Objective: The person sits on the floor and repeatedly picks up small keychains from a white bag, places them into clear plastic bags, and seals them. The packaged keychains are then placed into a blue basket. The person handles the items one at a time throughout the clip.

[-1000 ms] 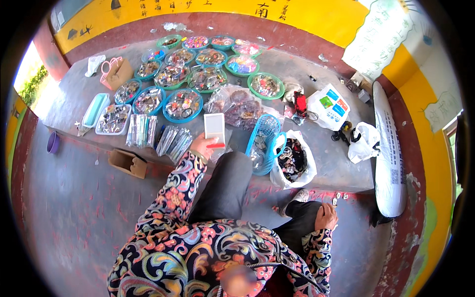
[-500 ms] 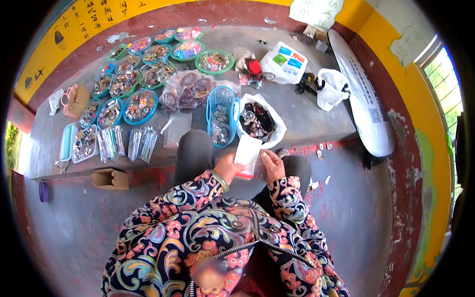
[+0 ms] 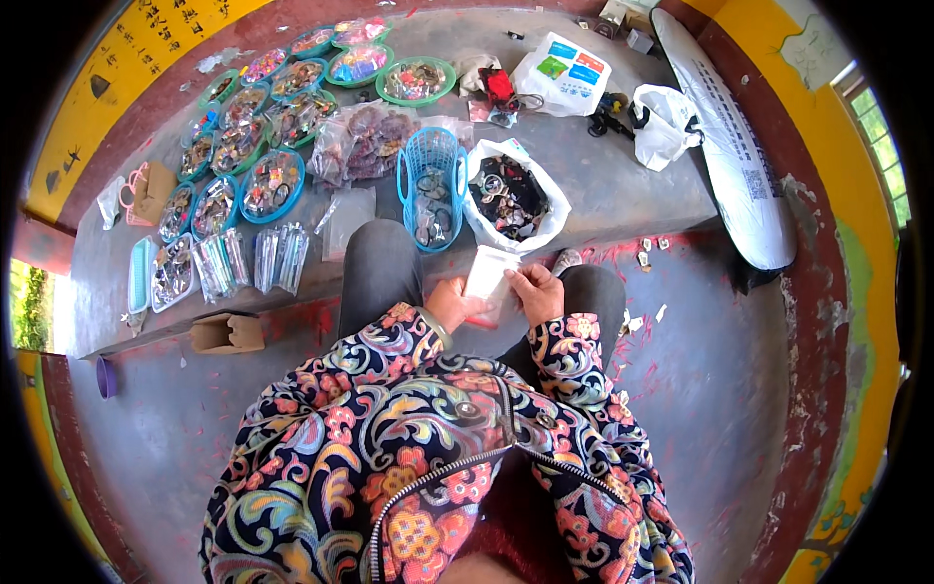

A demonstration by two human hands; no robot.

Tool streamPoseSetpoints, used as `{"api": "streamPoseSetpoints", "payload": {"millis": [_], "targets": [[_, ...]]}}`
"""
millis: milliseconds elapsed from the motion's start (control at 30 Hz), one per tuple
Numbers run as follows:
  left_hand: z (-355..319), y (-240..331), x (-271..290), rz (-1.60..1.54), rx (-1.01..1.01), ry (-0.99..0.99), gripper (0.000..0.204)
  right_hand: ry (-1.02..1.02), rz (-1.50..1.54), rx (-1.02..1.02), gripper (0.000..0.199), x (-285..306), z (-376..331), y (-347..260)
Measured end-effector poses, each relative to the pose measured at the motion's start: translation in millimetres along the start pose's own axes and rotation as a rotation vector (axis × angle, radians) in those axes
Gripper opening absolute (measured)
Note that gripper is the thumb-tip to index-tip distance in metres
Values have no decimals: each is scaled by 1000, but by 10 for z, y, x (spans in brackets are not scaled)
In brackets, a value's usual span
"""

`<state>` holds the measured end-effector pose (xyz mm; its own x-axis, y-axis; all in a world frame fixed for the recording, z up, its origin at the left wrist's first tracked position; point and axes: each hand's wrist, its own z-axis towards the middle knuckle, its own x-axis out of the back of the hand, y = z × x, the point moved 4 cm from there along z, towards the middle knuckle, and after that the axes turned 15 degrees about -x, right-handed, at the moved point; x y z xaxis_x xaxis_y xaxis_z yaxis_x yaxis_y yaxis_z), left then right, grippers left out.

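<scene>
My left hand [image 3: 450,304] grips the left edge of a flat whitish plastic packet [image 3: 489,276] with a red strip at its lower end. At the packet's right edge, the thumb and fingers of my right hand [image 3: 538,295] pinch together on it. Both hands are above my lap, between my knees. Just beyond them stands a white plastic bag [image 3: 551,216], rolled open, full of small metallic and dark trinkets. Beside it on the left is a blue plastic basket [image 3: 434,156] holding packaged pieces.
On the grey ledge [image 3: 623,200] sit several round baskets of small goods, including a blue one [image 3: 299,185]. Bundles of pen-like sticks [image 3: 280,258] lie near its front edge. White bags [image 3: 665,146] and a long silver board [image 3: 730,146] are at right. A cardboard box [image 3: 227,334] is below.
My right fingertips have moved in onto the packet's edge, and the packet is tilted slightly differently. The whole view has shifted a little, with the ledge goods appearing higher.
</scene>
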<state>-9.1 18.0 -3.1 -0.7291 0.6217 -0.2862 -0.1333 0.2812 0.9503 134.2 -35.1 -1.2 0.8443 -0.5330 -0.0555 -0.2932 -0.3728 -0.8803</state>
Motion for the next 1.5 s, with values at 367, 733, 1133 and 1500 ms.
{"api": "streamPoseSetpoints", "payload": {"millis": [367,733,1133,1500], "targets": [[-39,114,-79,-260,169,50,37,349,-674,477,11,0,-255,-319],[-17,-55,5,-123,98,2,42,48,-154,66,13,23,-46,-59],[-46,27,-43,-352,231,-117,53,130,-556,435,9,-71,-233,-233],[-59,-31,-61,-379,242,-238,56,166,-388,209,10,33,-102,-45]]}}
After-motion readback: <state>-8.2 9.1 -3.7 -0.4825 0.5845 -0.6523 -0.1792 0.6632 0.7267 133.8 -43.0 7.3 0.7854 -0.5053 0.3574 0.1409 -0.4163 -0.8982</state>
